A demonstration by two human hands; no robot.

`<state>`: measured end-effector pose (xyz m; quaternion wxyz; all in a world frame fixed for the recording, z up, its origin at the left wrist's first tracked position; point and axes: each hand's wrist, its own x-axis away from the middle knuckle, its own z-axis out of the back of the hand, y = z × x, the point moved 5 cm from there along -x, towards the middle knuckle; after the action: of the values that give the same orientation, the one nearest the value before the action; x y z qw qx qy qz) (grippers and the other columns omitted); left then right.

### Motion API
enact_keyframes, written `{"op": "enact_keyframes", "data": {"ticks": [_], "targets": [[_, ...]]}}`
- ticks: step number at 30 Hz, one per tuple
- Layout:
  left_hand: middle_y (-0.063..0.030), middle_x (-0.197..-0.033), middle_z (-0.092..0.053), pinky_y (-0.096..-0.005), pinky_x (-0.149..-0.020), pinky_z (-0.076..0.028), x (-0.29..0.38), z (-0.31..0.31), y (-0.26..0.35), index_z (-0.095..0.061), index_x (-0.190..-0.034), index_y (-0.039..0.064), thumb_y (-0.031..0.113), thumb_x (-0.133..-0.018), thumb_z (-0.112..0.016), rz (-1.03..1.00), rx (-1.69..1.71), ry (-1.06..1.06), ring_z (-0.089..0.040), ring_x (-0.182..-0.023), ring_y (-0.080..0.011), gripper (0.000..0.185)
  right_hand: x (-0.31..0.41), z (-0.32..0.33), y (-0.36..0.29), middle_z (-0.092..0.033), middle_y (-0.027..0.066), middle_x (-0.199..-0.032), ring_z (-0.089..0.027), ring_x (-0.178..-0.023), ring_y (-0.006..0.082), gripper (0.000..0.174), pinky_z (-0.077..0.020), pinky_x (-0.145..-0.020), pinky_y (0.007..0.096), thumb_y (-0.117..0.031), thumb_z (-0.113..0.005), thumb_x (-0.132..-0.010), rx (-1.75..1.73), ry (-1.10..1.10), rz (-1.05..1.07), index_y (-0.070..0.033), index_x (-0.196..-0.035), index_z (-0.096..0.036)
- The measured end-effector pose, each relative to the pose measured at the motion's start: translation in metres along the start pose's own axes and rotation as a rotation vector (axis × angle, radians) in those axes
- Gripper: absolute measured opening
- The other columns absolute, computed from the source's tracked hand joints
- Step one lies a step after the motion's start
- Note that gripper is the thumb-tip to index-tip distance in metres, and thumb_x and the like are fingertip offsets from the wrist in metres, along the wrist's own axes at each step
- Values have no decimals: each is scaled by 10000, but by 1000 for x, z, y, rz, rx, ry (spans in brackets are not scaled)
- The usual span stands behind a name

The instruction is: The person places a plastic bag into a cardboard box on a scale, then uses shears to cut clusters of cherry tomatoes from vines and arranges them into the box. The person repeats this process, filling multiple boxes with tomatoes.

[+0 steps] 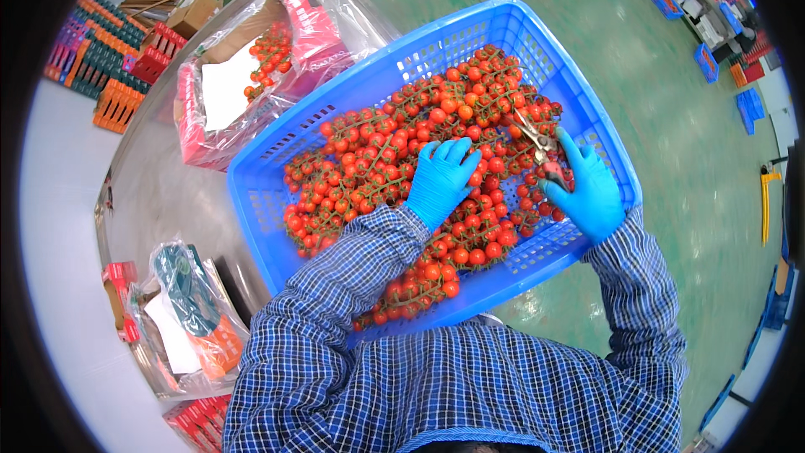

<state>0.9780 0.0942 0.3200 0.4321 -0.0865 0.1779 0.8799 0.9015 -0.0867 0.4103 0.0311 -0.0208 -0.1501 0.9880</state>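
A blue plastic basket with latticed walls holds many red cherry tomatoes on green stems. My left hand, in a blue glove, lies on the tomatoes near the middle, fingertips down among them; whether it grips any is hidden. At the basket's right side my right hand, gloved too, holds pruning shears by the red and black handles. The blades are parted and point up and left over the tomato vines. Left of the basket, a red carton in clear plastic contains a few tomato vines and a white sheet.
The basket rests partly on a metal table. A green and orange carton in clear plastic lies at the table's lower left. Stacked coloured cartons stand at the upper left. A shelf cart with blue baskets is far off at the upper right.
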Motion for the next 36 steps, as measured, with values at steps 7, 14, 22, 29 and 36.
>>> {"op": "enact_keyframes", "data": {"ticks": [7, 14, 22, 29, 36], "targets": [[-42, -1001, -607, -283, -792, -466, 42, 52, -40, -537, -1144, 37, 185, -836, -602, 613, 1392, 252, -578, -876, -157, 347, -16, -9, 0, -515, 189, -890, -532, -791, 334, 767, -440, -670, 447, -362, -666, -697, 134, -175, 269, -73, -1330, -345], [-106, -1100, -554, -335, -815, -501, 94, 175, -151, -429, -1248, 32, 135, -877, -537, 586, 1419, 642, -578, -952, -195, 400, -14, -47, -49, -506, 201, -1120, -491, -1027, 361, 792, -395, -882, 442, -483, -681, -656, 45, -480, 770, -66, -1279, -426], [-81, -927, -606, -283, -586, -531, 107, 218, -369, -508, -1127, 49, 164, -834, -603, 931, 719, 337, -616, -734, -158, 329, -85, -117, -94, -434, 135, -1231, -446, -1113, 314, 634, -406, -892, 426, -261, -648, -747, 330, -348, 708, -162, -1314, -382], [-112, -965, -619, -379, -770, -500, 90, 160, -429, -578, -1070, 81, 143, -713, -665, 696, 44, -654, -601, -837, -223, 372, -108, -112, -75, -546, 93, -1081, -543, -973, 267, 452, -464, -816, 376, -161, -606, -796, -143, -355, 417, -87, -1218, -464], [-177, -957, -614, -401, -784, -476, 101, 150, -406, -629, -963, 98, 175, -767, -542, 710, -277, -479, -604, -879, -319, 228, -183, -54, -187, -567, 50, -998, -531, -892, 121, 342, -435, -803, 242, -161, -547, -863, -997, -426, 245, 0, -1162, -506]]}}
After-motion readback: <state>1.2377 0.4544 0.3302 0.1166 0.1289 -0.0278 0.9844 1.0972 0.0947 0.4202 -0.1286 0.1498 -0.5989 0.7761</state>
